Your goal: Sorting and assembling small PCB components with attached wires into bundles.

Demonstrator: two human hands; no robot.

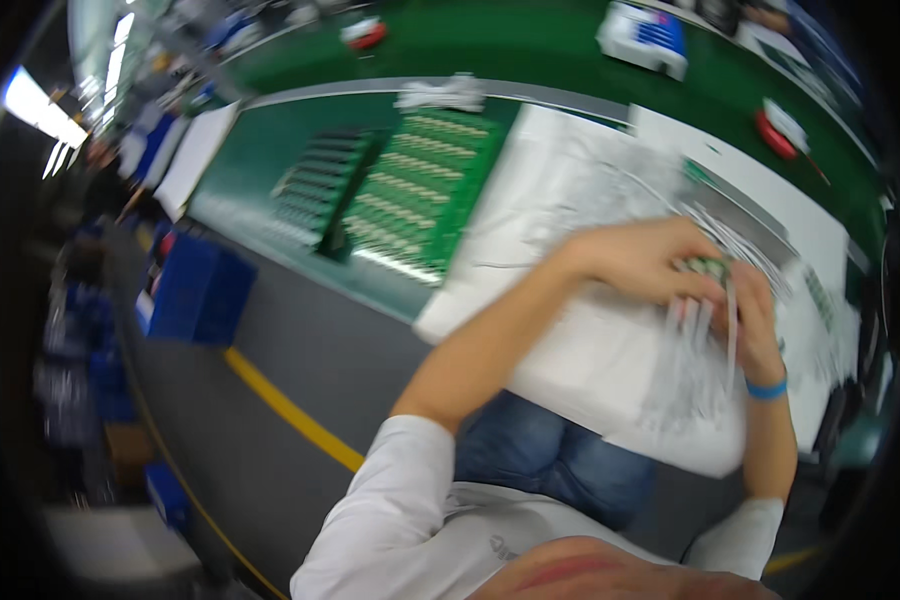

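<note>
A: Where's the small green circuit board point(710, 266)?

B: Above the white sheet point(570, 340) on the green desk point(255, 155), between the left hand point(655, 262) and the right hand point(758, 318); the left grip is pinched on it, but blur keeps me from telling how the right one closes

A: Why bring both hands to it?

B: Probably to steady so small a piece, with slim white wires point(686, 345) hanging just below the fingers

A: And the larger circuit-board panels point(410, 185)?

B: Side by side, left of the sheet, perhaps so they stay within reach yet apart from the loose wires
</note>
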